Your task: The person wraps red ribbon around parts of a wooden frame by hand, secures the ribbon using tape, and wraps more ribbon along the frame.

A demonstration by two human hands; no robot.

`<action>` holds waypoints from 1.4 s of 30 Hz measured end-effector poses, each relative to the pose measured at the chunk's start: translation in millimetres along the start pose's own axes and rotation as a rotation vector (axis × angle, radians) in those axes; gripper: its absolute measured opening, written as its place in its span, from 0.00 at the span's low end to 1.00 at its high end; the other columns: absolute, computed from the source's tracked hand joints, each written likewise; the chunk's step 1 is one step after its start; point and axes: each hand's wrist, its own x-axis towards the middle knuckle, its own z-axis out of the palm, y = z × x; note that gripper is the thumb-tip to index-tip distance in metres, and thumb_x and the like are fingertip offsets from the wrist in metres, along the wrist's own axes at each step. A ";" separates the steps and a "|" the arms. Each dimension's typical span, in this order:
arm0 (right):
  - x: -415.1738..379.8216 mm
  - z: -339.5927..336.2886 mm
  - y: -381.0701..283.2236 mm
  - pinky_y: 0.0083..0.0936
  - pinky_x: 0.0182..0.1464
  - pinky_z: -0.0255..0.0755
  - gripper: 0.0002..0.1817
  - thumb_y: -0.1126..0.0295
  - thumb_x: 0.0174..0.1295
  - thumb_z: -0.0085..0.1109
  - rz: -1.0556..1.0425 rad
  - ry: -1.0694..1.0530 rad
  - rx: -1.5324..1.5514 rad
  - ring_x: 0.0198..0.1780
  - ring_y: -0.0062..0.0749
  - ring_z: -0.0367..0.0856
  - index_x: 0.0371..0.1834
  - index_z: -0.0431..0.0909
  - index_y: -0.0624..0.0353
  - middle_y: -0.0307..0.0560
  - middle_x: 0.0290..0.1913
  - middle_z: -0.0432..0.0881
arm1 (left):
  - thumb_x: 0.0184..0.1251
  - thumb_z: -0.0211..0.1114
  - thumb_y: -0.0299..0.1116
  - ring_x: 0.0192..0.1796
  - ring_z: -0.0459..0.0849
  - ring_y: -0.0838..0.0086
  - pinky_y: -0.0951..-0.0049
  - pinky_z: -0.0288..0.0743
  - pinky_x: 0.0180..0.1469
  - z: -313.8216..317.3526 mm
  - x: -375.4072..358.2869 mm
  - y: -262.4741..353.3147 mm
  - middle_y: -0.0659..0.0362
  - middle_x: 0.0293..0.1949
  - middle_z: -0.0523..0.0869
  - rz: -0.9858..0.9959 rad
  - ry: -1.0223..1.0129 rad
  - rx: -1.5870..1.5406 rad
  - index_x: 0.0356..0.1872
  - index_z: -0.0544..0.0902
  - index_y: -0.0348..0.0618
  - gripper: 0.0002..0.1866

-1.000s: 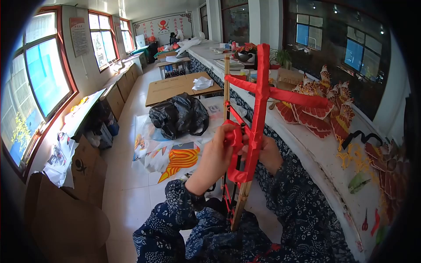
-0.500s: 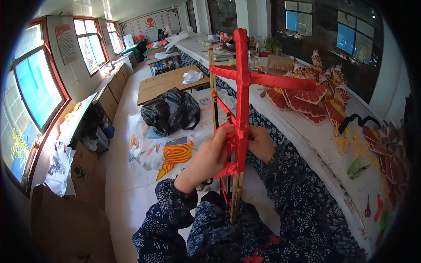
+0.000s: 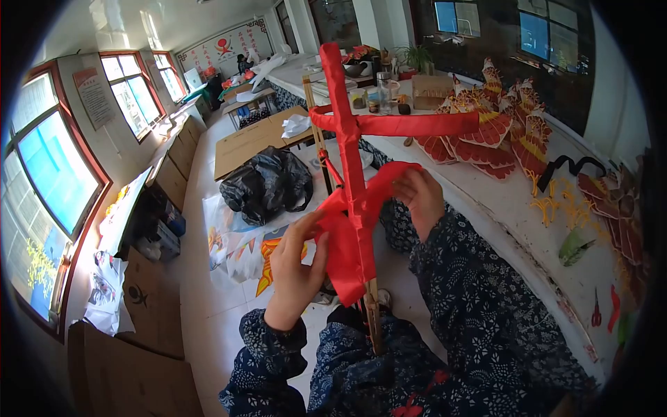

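Observation:
A wooden frame (image 3: 372,326) wrapped in red cloth stands upright before me, its bare lower end at my lap. Its red post (image 3: 351,163) leans slightly left and carries a red crossbar (image 3: 424,124). My right hand (image 3: 422,198) pinches a loose red strip (image 3: 390,182) right of the post. On the other side my left hand (image 3: 297,267) is curled at the edge of the red cloth (image 3: 340,240), thumb and fingers around it. Part of the cloth between the hands lies behind the post.
A black plastic bag (image 3: 269,186) lies beyond my left hand, near a cardboard sheet (image 3: 250,142). The long counter (image 3: 486,198) on the right bears red winged figures (image 3: 479,149), a black strap (image 3: 570,165) and scissors (image 3: 596,309). Cardboard boxes (image 3: 156,306) stand at left.
My right hand has moved up and drawn out a red strip. The left hand has shifted left and down, spreading the cloth. The frame now tilts left.

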 end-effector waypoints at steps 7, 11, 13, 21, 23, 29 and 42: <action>15.3 -192.0 46.6 0.33 0.56 0.75 0.15 0.63 0.69 0.53 0.092 0.562 0.114 0.52 0.35 0.80 0.54 0.74 0.57 0.42 0.53 0.81 | 0.61 0.63 0.19 0.52 0.83 0.68 0.73 0.77 0.53 4.5 -8.3 -24.9 0.53 0.54 0.80 -0.009 0.064 0.056 0.57 0.74 0.38 0.21; -0.5 -297.0 92.9 0.31 0.55 0.75 0.15 0.62 0.68 0.54 0.107 0.478 0.138 0.52 0.33 0.80 0.53 0.75 0.55 0.42 0.52 0.81 | 0.58 0.64 0.19 0.48 0.83 0.65 0.72 0.77 0.50 16.8 -15.7 -34.1 0.51 0.52 0.79 -0.107 -0.001 -0.091 0.55 0.75 0.37 0.21; -9.4 -295.4 91.1 0.29 0.52 0.75 0.15 0.61 0.69 0.52 0.158 0.571 0.154 0.51 0.32 0.80 0.53 0.75 0.55 0.42 0.51 0.81 | 0.58 0.64 0.19 0.46 0.84 0.67 0.71 0.77 0.48 25.6 -15.8 -35.5 0.53 0.46 0.81 -0.324 -0.143 -0.415 0.52 0.77 0.37 0.19; -18.3 -210.3 59.2 0.25 0.48 0.73 0.14 0.65 0.67 0.49 0.127 0.153 0.022 0.48 0.29 0.79 0.52 0.75 0.57 0.41 0.49 0.80 | 0.55 0.61 0.17 0.39 0.84 0.65 0.69 0.77 0.41 37.8 11.4 -8.9 0.54 0.35 0.83 0.064 -0.177 -0.014 0.44 0.81 0.37 0.14; -30.8 -121.8 18.0 0.23 0.49 0.73 0.16 0.72 0.65 0.49 0.148 -0.133 -0.061 0.48 0.25 0.79 0.55 0.74 0.60 0.40 0.51 0.79 | 0.55 0.61 0.16 0.39 0.84 0.63 0.69 0.77 0.41 48.4 16.6 -10.6 0.53 0.37 0.83 0.060 -0.248 -0.063 0.45 0.81 0.38 0.15; -35.4 -13.9 -10.6 0.22 0.48 0.74 0.16 0.74 0.63 0.59 -0.041 -0.542 -0.494 0.45 0.21 0.80 0.54 0.77 0.65 0.41 0.49 0.82 | 0.57 0.62 0.16 0.46 0.85 0.70 0.74 0.77 0.47 49.6 34.6 2.2 0.54 0.45 0.86 -0.042 -0.503 -0.266 0.52 0.81 0.36 0.20; -6.5 -93.4 -28.7 0.23 0.36 0.73 0.12 0.66 0.61 0.62 -0.141 -0.136 -1.015 0.30 0.21 0.80 0.37 0.82 0.66 0.45 0.28 0.85 | 0.66 0.61 0.21 0.47 0.81 0.81 0.78 0.76 0.47 23.8 1.8 -12.9 0.57 0.42 0.84 -0.497 -0.286 -0.258 0.53 0.77 0.35 0.14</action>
